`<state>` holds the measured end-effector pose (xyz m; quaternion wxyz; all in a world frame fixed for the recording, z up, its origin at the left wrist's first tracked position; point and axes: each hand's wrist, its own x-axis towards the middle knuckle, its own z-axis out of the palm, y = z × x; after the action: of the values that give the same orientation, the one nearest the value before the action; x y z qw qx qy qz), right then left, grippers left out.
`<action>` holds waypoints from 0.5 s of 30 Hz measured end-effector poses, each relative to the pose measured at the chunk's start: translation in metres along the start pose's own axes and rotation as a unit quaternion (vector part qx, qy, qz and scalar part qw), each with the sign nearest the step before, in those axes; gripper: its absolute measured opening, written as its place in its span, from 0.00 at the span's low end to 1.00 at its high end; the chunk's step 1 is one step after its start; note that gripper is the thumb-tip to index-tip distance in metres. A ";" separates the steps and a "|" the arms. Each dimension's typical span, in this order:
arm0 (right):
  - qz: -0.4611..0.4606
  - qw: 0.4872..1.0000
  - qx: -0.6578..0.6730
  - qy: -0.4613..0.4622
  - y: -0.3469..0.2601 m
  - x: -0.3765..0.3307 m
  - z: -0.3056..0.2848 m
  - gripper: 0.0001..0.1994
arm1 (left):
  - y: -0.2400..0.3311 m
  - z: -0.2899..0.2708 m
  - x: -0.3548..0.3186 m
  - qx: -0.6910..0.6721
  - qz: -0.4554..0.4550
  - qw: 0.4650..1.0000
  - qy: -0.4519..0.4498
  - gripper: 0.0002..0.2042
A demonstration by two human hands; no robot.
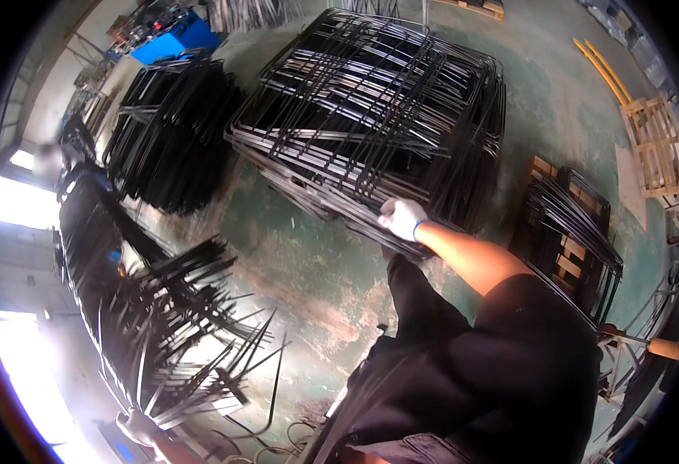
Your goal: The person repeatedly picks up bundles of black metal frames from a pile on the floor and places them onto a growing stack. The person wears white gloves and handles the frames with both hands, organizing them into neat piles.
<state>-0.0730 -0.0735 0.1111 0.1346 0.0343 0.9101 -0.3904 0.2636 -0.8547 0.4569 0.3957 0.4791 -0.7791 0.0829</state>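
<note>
A large stack of dark metal tube frames [355,116] with rounded corners lies ahead of me. My right hand [403,218], in a white glove, is closed around a bar at the stack's near edge. Far out at the lower left, my left hand [136,427], also gloved, is closed at the ends of some thin metal bars [150,387]. Those bars belong to a big, untidy heap of dark bars [146,309] running along the left side. How many bars the left hand grips is too small to tell.
Another dark bundle of frames [173,131] stands at the left, before a blue machine [173,42]. On the right, a few frames [579,220] rest on a wooden pallet [567,267]. Farther right are another pallet [655,147] and yellow forks [604,71]. Loose bent rods [272,394] stick out low down.
</note>
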 end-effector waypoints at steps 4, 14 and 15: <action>0.169 0.976 0.010 0.135 0.101 0.163 -0.036 0.37 | 0.268 0.043 -0.131 -0.196 0.173 0.944 -0.204 0.15; 0.417 0.867 0.183 0.202 0.075 0.330 -0.060 0.57 | 0.750 0.274 -0.400 -0.352 0.559 0.636 -0.398 0.22; 0.431 0.863 0.166 0.204 0.065 0.335 -0.063 0.55 | 0.777 0.306 -0.425 -0.349 0.569 0.625 -0.406 0.22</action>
<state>-0.3981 0.0021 0.0159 0.0932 0.5239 0.7332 -0.4234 -0.4345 -0.3113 0.1497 0.0510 -0.2481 -0.9487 -0.1893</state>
